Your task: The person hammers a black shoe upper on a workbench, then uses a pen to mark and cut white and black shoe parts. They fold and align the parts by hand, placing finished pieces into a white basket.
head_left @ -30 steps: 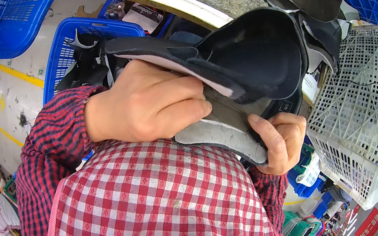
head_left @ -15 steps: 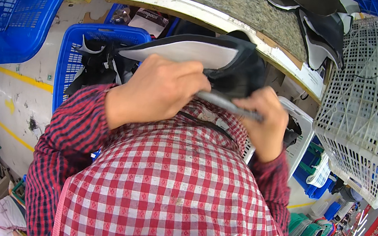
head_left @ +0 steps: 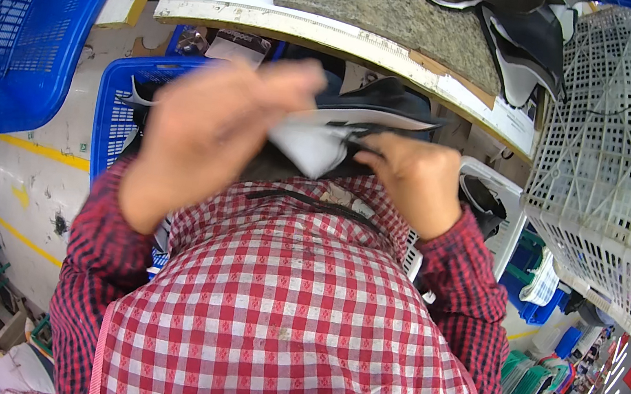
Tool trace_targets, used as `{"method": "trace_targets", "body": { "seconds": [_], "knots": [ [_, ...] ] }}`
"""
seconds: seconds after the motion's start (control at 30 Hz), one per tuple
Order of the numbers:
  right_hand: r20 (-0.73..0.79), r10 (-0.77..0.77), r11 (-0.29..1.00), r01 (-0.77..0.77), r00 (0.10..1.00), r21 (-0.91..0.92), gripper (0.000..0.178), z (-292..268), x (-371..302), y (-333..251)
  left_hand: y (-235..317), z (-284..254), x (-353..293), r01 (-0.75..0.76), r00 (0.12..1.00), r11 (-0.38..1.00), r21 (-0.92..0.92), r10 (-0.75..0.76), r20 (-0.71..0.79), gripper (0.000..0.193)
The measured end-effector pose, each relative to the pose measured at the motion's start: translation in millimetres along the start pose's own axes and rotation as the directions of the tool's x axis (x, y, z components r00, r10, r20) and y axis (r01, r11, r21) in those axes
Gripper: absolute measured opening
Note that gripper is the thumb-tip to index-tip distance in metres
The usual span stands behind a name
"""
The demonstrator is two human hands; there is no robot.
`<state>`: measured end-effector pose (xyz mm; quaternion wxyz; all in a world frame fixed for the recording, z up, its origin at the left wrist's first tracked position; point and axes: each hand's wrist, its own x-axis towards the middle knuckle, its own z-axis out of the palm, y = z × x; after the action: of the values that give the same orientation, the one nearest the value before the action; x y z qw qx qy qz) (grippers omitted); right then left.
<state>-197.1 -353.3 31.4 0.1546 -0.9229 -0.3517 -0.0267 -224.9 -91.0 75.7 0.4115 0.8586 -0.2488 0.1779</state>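
Note:
A black-and-white shoe upper (head_left: 378, 116) is in front of my apron at lap height. My right hand (head_left: 420, 179) is closed on its edge, with thumb and forefinger pinched together at the dark material. Beside those fingers, a whitish flap (head_left: 311, 147) of the piece is smeared by motion. My left hand (head_left: 215, 127) is raised to the left of the flap. It is too blurred to show whether its fingers grip anything, and it hides part of the upper.
Ahead stands a workbench with a grey stone slab (head_left: 393, 19) and several black-and-white uppers (head_left: 520, 52). A blue basket (head_left: 118, 96) with dark pieces is at left, beneath a larger blue crate (head_left: 28, 28). White crates (head_left: 610, 161) are at right.
The upper has turned and folded, showing a whitish flap. My left hand has come off the piece's near edge and moved up and left. My right hand has moved slightly left.

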Motion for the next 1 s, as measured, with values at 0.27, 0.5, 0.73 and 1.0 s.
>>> {"method": "trace_targets", "body": {
  "seconds": [0.27, 0.5, 0.73, 1.0],
  "knots": [
    [0.163, 0.057, 0.998, -0.056, 0.985, -0.011, 0.022, -5, 26, -20, -37, 41, 10, -0.054, 0.964, 0.995, 0.089, 0.029, 0.263, 0.013],
    [-0.079, -0.008, 0.921, 0.038, 0.997, 0.389, 0.019, -51, 15, 24, -33, 42, -14, -0.013, 0.975, 0.999, -0.034, 0.020, 0.223, 0.016],
    [0.172, 0.171, 0.764, -0.240, 0.970, 0.599, 0.026, -16, 35, 31, -19, 45, -12, -0.286, 0.945, 0.957, 0.046, 0.274, 0.176, 0.017],
    [0.203, 0.488, 0.758, -0.527, 0.849, 0.385, 0.033, 43, 24, 117, -12, 55, -33, -0.309, 0.891, 0.948, -0.077, 0.317, 0.324, 0.011]
  ]
}}
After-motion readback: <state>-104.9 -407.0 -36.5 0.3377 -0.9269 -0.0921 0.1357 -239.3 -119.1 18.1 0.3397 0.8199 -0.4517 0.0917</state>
